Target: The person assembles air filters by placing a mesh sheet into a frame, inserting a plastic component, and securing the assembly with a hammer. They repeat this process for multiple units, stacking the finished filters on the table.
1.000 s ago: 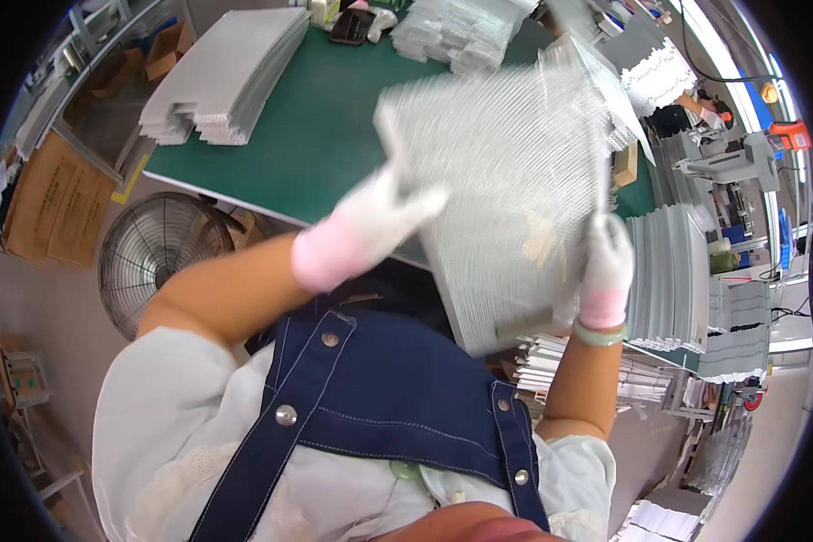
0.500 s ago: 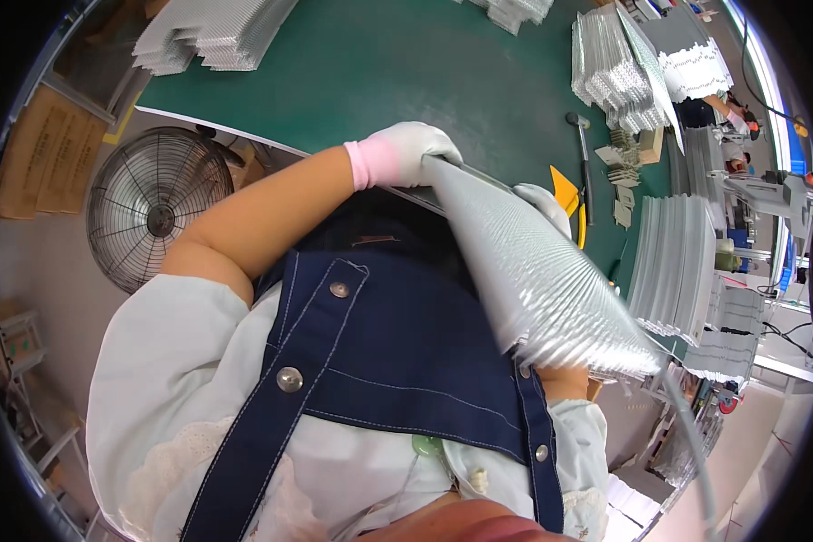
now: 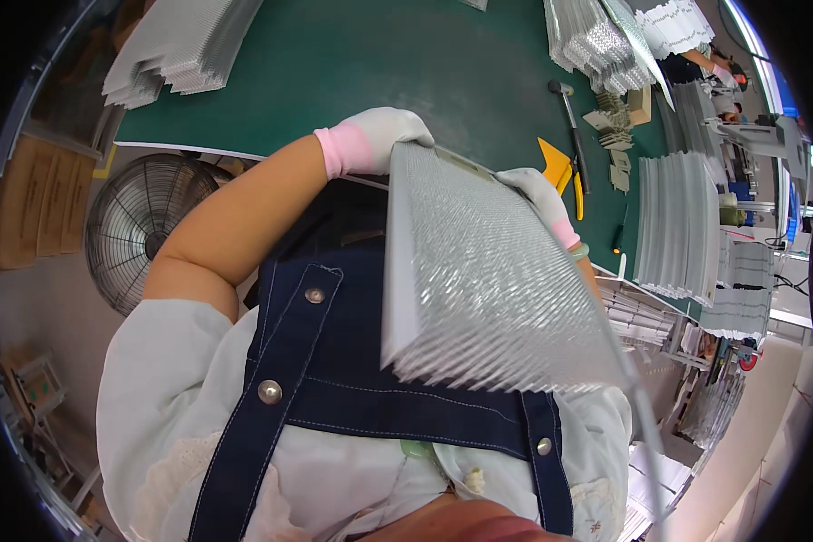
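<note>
In front of my chest hangs a silvery stack of thin ridged metal fins [image 3: 506, 280], its rows spread toward the lower edge. My left hand [image 3: 381, 140], in a white glove with a pink cuff, is closed on the stack's upper left corner. At its upper right edge, my right hand [image 3: 535, 191], gloved the same way, grips it; part of that hand and forearm is hidden behind the fins. Beyond my right hand, a yellow-handled tool [image 3: 578, 194] and a black-handled hammer [image 3: 571, 122] lie on the green table [image 3: 361, 63].
More fin stacks stand on the table at the far left [image 3: 190, 50], far right [image 3: 596, 50] and right [image 3: 677, 226]. Small grey-green pieces [image 3: 614, 126] and a screwdriver [image 3: 620, 237] lie there. A floor fan [image 3: 154, 235] stands left; a co-worker's arm [image 3: 705, 63] shows far right.
The fin stack has swung to face me more squarely, its lower left corner moving left. Both hands still grip it, and more of my right hand shows. The whole view has shifted slightly.
</note>
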A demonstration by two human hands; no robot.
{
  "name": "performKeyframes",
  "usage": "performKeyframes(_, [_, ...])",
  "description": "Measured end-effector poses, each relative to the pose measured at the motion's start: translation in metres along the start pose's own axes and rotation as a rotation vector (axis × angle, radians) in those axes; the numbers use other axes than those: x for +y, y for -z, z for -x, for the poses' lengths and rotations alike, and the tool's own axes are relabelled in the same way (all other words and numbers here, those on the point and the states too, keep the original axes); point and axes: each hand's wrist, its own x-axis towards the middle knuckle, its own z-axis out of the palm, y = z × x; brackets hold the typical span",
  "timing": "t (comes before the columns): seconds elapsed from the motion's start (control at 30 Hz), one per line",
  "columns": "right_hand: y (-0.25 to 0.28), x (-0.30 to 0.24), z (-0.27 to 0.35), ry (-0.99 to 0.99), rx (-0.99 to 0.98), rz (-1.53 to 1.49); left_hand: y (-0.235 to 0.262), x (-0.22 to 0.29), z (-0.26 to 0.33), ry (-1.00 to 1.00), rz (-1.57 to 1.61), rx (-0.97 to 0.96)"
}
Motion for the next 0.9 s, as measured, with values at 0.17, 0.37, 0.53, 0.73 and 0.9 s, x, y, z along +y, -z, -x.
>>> performKeyframes(0.17, [-0.019, 0.01, -0.003, -0.12, 0.377, -0.562, 0.012, -0.002, -0.021, 0.31, 0.019, 0.074])
performKeyframes(0.37, [-0.003, -0.004, -0.015, -0.177, 0.234, -0.316, 0.018, -0.01, -0.023, 0.315, 0.151, 0.019])
performKeyframes(0.53, [-0.01, 0.006, -0.014, -0.178, 0.178, -0.59, 0.035, -0.005, -0.032, 0.298, 0.267, -0.178])
performKeyframes(0.73, [0.01, -0.009, -0.019, -0.362, 0.172, -0.309, 0.153, 0.098, -0.11, 0.114, 0.659, 0.37])
performKeyframes(0.9, [0.093, -0.079, -0.011, -0.162, 0.348, -0.697, 0.149, 0.1, -0.147, 0.006, 0.747, 0.519])
